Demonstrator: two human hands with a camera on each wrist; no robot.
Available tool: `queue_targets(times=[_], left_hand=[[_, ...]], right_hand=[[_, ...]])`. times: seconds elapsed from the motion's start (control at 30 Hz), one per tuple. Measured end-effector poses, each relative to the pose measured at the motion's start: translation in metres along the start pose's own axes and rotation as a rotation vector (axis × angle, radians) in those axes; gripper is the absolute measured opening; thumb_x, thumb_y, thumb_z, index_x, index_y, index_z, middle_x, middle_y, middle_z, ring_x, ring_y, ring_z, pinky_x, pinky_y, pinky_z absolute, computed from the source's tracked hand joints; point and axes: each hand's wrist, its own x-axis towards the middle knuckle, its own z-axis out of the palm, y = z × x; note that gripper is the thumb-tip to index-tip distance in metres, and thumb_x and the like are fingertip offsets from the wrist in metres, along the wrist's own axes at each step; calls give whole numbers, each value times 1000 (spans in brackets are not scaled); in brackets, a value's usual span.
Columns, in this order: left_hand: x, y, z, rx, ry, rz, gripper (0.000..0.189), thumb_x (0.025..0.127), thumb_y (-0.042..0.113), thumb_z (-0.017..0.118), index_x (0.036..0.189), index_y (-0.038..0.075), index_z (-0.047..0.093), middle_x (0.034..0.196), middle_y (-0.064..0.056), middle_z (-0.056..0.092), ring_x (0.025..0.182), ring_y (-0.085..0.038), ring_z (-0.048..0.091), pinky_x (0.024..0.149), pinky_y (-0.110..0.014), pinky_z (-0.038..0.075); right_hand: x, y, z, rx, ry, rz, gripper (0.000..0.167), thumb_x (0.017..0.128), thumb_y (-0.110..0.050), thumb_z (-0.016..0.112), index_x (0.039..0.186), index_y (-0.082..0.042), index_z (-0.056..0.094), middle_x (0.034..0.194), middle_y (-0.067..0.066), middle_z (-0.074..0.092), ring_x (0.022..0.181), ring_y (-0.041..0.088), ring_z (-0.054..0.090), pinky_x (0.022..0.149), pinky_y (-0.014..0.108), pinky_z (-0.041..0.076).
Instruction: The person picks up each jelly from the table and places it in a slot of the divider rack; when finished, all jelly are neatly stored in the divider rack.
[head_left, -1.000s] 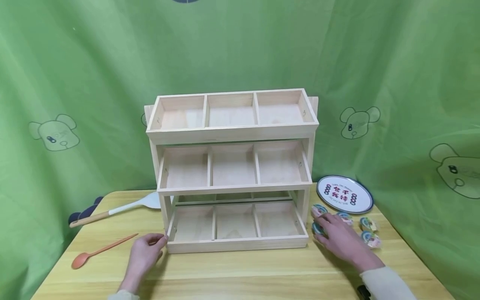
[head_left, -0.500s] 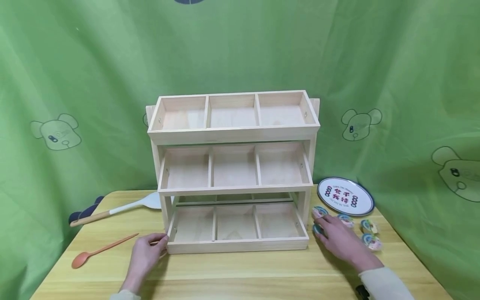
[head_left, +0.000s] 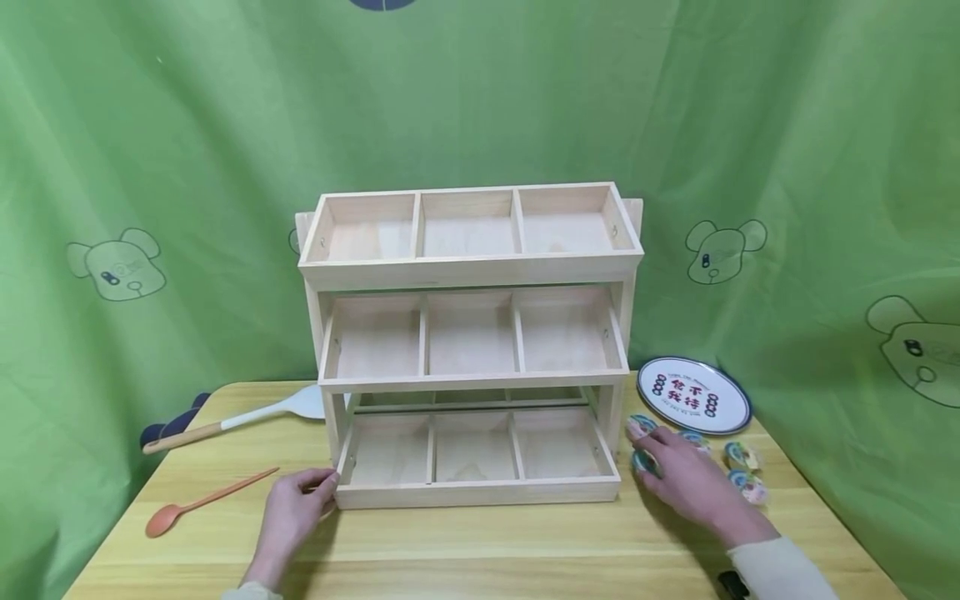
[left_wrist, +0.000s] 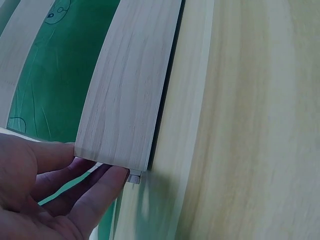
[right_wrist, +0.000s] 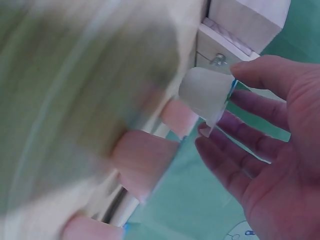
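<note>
A pale wooden three-tier rack (head_left: 480,271) stands mid-table, each tier split into three compartments. At the bottom tier's left front corner is my left hand (head_left: 291,512). In the left wrist view its thumb and fingertips (left_wrist: 112,175) pinch the end of the wooden front board (left_wrist: 127,90). Right of the rack, my right hand (head_left: 690,483) is over several small jelly cups with blue-edged lids. It holds the nearest jelly cup (head_left: 643,463) by the lid rim. From the right wrist, thumb and fingers lie around that white cup (right_wrist: 202,92), its base close to the tabletop.
Other jelly cups (head_left: 741,456) stand beside and behind the right hand. A white oval plate (head_left: 693,396) with red lettering lies at the back right. On the left are a white-headed spatula (head_left: 255,415) and an orange spoon (head_left: 191,504). A green curtain (head_left: 480,100) hangs behind the table.
The whole head view shifts slightly. Both hands stay where they were, the left at the rack's corner and the right on the jelly cup.
</note>
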Motion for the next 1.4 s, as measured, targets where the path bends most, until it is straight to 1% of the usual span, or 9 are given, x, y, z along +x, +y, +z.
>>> queue_targets(times=[0.2, 0.33, 0.47, 0.53, 0.67, 0.9, 1.1, 1.3, 1.4], left_hand=[[0, -1, 1, 10, 4, -5, 24, 92, 3, 65, 110, -13, 66, 96, -23, 68, 79, -25, 68, 68, -26, 62], [0, -2, 0, 12, -7, -11, 26, 92, 5, 66, 111, -12, 66, 95, -19, 69, 79, -24, 67, 67, -25, 62], [0, -2, -1, 3, -10, -12, 27, 92, 6, 66, 112, -13, 65, 96, -19, 68, 80, -26, 67, 68, -26, 62], [0, -2, -1, 4, -11, -16, 27, 92, 5, 66, 112, -12, 65, 96, -19, 68, 80, -26, 67, 69, -26, 62], [0, -2, -1, -14, -11, -27, 26, 92, 4, 66, 112, -12, 65, 96, -19, 68, 82, -27, 68, 71, -28, 63], [0, -2, 0, -30, -26, -28, 26, 93, 4, 65, 113, -13, 65, 96, -18, 68, 82, -26, 67, 72, -28, 62], [1, -2, 0, -56, -21, -39, 25, 93, 2, 65, 112, -14, 65, 97, -21, 68, 84, -28, 68, 73, -29, 63], [0, -2, 0, -74, -15, -49, 25, 93, 1, 64, 112, -15, 65, 97, -22, 67, 85, -29, 69, 75, -29, 62], [0, -2, 0, -80, -17, -48, 24, 93, 1, 64, 112, -15, 65, 97, -21, 67, 85, -28, 69, 75, -29, 62]], right_hand=[[1, -5, -15, 32, 13, -19, 46, 81, -17, 79, 121, 0, 64, 115, 21, 59, 97, 41, 60, 81, 61, 56], [3, -8, -29, 42, 35, -41, 42, 78, -15, 80, 115, -2, 67, 111, 17, 60, 94, 37, 61, 78, 57, 58], [3, -13, -39, 28, 55, -55, 42, 78, -15, 79, 116, -4, 67, 111, 14, 61, 93, 34, 61, 76, 55, 59], [3, -16, -42, 26, 42, -55, 43, 79, -16, 79, 118, -5, 66, 112, 13, 61, 93, 33, 61, 76, 55, 59], [3, -21, -47, 27, 21, -65, 42, 81, -17, 78, 120, -7, 65, 113, 14, 61, 94, 33, 62, 77, 55, 59], [5, -29, -53, 62, 46, -123, 37, 81, -16, 77, 115, -5, 66, 115, 14, 62, 99, 35, 62, 84, 55, 57], [11, -35, -56, 104, 11, -128, 36, 83, -15, 77, 115, -4, 67, 112, 8, 62, 100, 31, 61, 88, 53, 56], [19, -45, -58, 128, -15, -128, 36, 83, -14, 77, 115, -4, 66, 113, 9, 63, 102, 31, 61, 89, 53, 55], [22, -49, -56, 124, -17, -130, 37, 82, -15, 77, 115, -5, 67, 113, 9, 63, 100, 30, 62, 87, 52, 57]])
